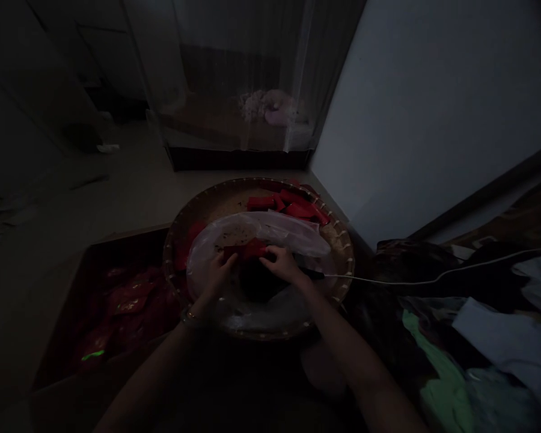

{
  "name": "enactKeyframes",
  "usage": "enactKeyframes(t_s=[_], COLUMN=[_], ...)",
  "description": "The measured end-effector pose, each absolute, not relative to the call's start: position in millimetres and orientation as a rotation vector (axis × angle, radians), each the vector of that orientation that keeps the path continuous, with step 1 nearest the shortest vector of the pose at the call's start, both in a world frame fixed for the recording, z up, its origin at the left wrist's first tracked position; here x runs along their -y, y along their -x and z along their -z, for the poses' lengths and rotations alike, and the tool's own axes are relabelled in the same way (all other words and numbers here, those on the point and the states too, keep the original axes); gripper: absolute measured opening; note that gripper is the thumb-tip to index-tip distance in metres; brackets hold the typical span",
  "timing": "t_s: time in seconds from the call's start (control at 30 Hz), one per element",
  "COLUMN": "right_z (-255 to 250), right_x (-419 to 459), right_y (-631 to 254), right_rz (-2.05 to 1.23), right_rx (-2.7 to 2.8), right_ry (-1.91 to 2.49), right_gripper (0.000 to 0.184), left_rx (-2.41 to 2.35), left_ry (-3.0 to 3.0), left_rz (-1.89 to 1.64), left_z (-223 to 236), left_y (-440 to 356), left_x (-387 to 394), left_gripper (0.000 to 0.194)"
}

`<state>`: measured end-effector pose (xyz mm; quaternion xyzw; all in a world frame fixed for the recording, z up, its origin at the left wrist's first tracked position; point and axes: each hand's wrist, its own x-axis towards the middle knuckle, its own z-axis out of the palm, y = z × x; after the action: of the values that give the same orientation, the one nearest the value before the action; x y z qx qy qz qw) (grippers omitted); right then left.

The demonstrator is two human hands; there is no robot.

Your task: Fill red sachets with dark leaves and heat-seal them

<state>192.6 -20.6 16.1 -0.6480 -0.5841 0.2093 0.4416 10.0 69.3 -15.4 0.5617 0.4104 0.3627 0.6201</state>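
In the dim head view, a small red packet [251, 248] is stretched between my two hands over a round woven basket tray [174, 288]. My left hand [220, 270] grips its left end, thumb uppermost. At the right end my right hand [280, 263] pinches it between thumb and fingers. Beneath lies a spread clear plastic bag [252, 316] with a dark mass [259, 279] in its middle, too dark to name. Several red packets [300, 207] lie at the tray's far right. Beside my right wrist rests a dark handle-like tool [313, 274] with a white cord [401, 281].
A box [63, 325] full of shiny red packets [130, 300] stands left of the tray. Clothes or cloths [500, 337] are heaped on the right, by a pale wall [433, 108]. Behind the tray hangs a sheer curtain [238, 72].
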Motion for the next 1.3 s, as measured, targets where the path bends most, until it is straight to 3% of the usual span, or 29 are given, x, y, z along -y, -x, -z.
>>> enactKeyframes(t_s=[0.2, 0.37, 0.53, 0.67, 0.83, 1.03, 1.3], right_z=[-16.2, -13.5, -18.4, -11.8, 6.1, 9.0, -4.9], right_x=[28.4, 30.9, 39.9, 38.0, 32.1, 36.3, 41.5], right_y=[-181.2, -178.0, -178.7, -182.6, -188.0, -187.5, -176.6], right_rz=[-1.007, -1.29, -1.492, -1.524, -1.427, -1.355, -1.484], right_rx=[1.044, 0.656, 0.648, 0.664, 0.747, 0.924, 0.819], right_ry=[1.412, 1.151, 1.029, 1.088, 1.246, 1.362, 1.195], right_gripper=[0.04, 0.044, 0.038, 0.031, 0.037, 0.044, 0.047], left_rx=[-0.96, -0.917, -0.895, -0.869, -0.76, -0.586, -0.583], left_ry=[-1.369, -1.389, -1.369, -1.476, -2.159, -2.591, -2.67], left_rz=[-0.799, -0.741, -0.714, -0.777, -0.914, -0.612, -0.584], left_z=[11.6, 7.1, 10.5, 9.8, -4.3, -7.0, 3.8], left_y=[-9.4, -9.0, -9.5, -9.7, -4.0, -2.8, -3.8], left_x=[-62.6, -59.8, -61.6, -60.5, -55.0, -53.0, -52.5], left_gripper=[0.039, 0.041, 0.047, 0.049, 0.073, 0.055, 0.051])
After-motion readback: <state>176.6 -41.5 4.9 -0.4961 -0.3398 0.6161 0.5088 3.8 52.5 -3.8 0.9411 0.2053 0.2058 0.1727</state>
